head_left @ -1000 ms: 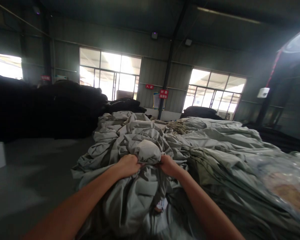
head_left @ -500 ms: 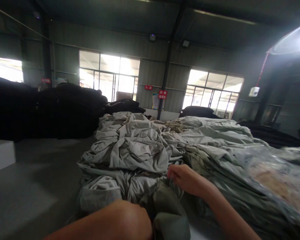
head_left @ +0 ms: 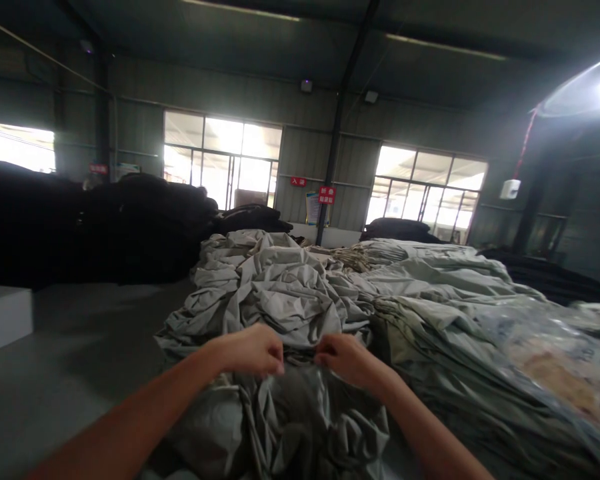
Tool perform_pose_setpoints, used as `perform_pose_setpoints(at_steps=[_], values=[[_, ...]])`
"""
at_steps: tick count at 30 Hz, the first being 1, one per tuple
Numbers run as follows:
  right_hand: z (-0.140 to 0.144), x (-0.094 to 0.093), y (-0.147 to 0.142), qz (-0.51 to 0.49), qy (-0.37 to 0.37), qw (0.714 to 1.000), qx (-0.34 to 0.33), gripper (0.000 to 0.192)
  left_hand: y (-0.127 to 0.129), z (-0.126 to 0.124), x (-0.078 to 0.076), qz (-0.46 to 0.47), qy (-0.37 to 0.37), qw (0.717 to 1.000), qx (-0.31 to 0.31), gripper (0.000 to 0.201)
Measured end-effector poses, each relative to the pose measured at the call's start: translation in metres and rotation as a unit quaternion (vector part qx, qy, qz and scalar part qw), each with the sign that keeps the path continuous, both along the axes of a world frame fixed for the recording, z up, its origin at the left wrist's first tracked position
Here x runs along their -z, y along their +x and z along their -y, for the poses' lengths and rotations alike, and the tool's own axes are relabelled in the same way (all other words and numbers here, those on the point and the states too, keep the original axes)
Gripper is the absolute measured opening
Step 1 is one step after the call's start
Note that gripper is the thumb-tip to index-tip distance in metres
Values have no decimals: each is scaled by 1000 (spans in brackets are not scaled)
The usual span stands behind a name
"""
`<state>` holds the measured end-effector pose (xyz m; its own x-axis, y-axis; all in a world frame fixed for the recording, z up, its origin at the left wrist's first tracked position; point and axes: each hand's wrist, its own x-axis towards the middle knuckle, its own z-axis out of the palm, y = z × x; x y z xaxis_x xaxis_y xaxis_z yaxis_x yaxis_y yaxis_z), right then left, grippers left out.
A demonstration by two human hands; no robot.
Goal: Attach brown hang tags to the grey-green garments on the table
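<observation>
My left hand (head_left: 257,350) is closed in a pinch above the front of a heap of crumpled grey fabric (head_left: 290,297). A short gap to its right, my right hand (head_left: 345,357) is closed the same way. From between the two hands hangs a darker grey-green cloth (head_left: 297,407), its upper edge at my fingers and its lower part in loose folds. The cloth is blurred by motion, and what kind of article it is cannot be made out.
To the right lies a long pile of grey-green fabric (head_left: 440,320) with a clear plastic bag (head_left: 545,367) on it. Large black stacks (head_left: 145,233) stand at the left, near a white box (head_left: 5,317) on the grey floor (head_left: 90,347). Windows line the far wall.
My left hand has risen from the lower front to the cloth's upper edge, beside my right hand. The right hand has shifted slightly left. The darker cloth now hangs between both hands.
</observation>
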<state>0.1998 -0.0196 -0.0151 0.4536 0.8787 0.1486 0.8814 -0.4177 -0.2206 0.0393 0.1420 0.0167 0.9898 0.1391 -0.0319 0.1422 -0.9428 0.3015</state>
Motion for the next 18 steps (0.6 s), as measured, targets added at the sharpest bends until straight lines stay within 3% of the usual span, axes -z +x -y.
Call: perform_pose_setpoints(at_steps=[1,3,4,6,9,11,14,18], values=[[-7,-5,8,30,75,996,36,33,8,-13,-4,46,15,998,-32,26],[-25,-9,27,74,146,979,120,64,26,-40,-7,121,49,987,-99,53],[-34,-9,36,77,152,973,154,78,34,-52,-5,167,72,972,-148,68],[-53,-8,53,54,121,973,188,93,49,-72,1,178,78,966,-172,86],[-77,-9,76,30,85,981,175,65,69,-93,10,207,86,958,-179,83],[-93,-12,90,57,122,976,170,55,82,-103,12,252,92,943,-199,79],[-115,-12,111,70,202,964,160,79,102,-119,11,281,62,930,-227,84],[-132,-5,128,-97,229,962,112,105,121,-128,12,232,-28,949,-210,86]])
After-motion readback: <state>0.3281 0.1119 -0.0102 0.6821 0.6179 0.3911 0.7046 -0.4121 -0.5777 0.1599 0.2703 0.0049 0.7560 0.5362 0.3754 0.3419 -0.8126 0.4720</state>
